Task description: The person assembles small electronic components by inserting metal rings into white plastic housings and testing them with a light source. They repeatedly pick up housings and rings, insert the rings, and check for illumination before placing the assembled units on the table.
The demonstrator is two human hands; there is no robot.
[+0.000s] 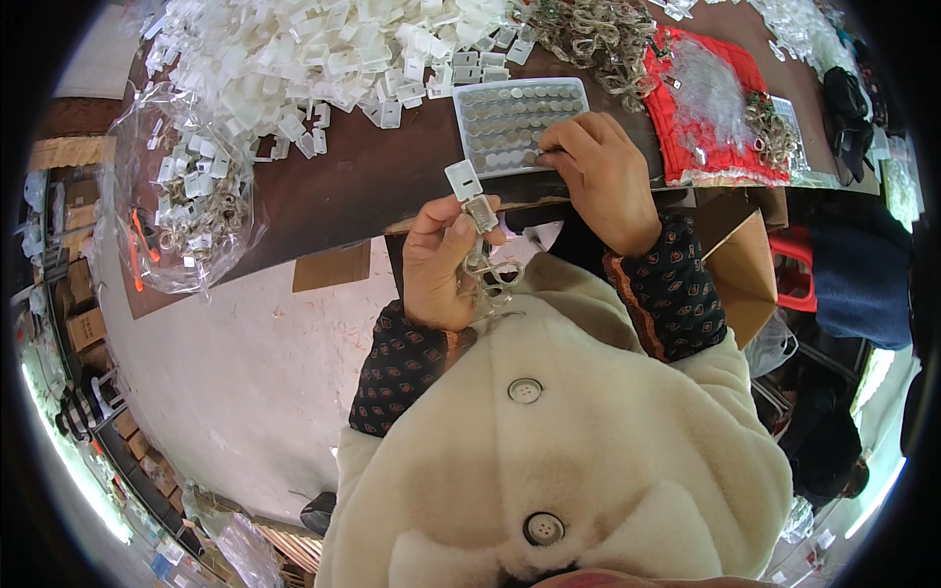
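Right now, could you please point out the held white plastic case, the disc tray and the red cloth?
White plastic case point(460, 178): head view, on its slotted flap.
Disc tray point(520, 84): head view, on its far rim.
Red cloth point(673, 149): head view, on its bare left part.

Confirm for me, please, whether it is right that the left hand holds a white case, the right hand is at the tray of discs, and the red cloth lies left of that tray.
Not quite: the head view shows the red cloth to the right of the tray. The left hand does hold a white case, and the right hand is at the tray.
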